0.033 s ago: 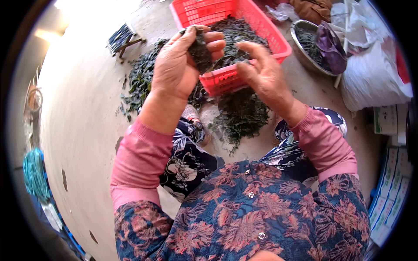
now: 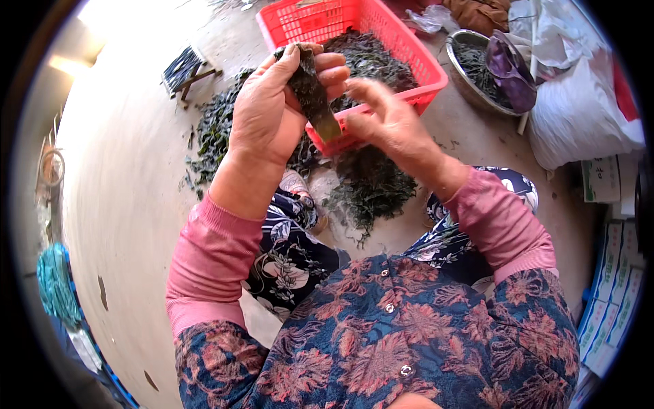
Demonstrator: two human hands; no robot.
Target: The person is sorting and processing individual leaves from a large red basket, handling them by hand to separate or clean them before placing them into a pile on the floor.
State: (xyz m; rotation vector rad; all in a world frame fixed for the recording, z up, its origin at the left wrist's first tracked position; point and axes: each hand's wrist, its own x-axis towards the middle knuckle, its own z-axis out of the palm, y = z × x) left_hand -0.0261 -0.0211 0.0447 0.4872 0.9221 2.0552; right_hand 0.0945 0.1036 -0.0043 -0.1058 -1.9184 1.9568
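Observation:
My left hand (image 2: pixel 272 112) is raised in front of the basket, its fingers curled around a dark seaweed strip (image 2: pixel 312 95). The strip hangs down from the palm and shows a greenish lower tip. Just to its right is my right hand (image 2: pixel 402 133), thumb and forefinger apart, with slight blur at the fingertips; nothing shows between them. Behind both hands stands a red plastic basket (image 2: pixel 430 87) holding a heap of dark seaweed (image 2: pixel 381 60). More seaweed (image 2: pixel 375 187) lies on the floor between my feet, below the basket's near edge.
Loose seaweed (image 2: pixel 214 140) spreads over the floor left of the basket, near a small folding stool (image 2: pixel 184 71). At right are a metal basin (image 2: pixel 470 85) with dark strands and purple cloth, a white sack (image 2: pixel 579 123) and stacked boxes (image 2: pixel 610 293). Teal cords (image 2: pixel 58 286) hang far left.
My right hand has shifted left, closer to my left hand. The strip in my left hand now shows more of its length and its greenish tip. The whole view has moved slightly.

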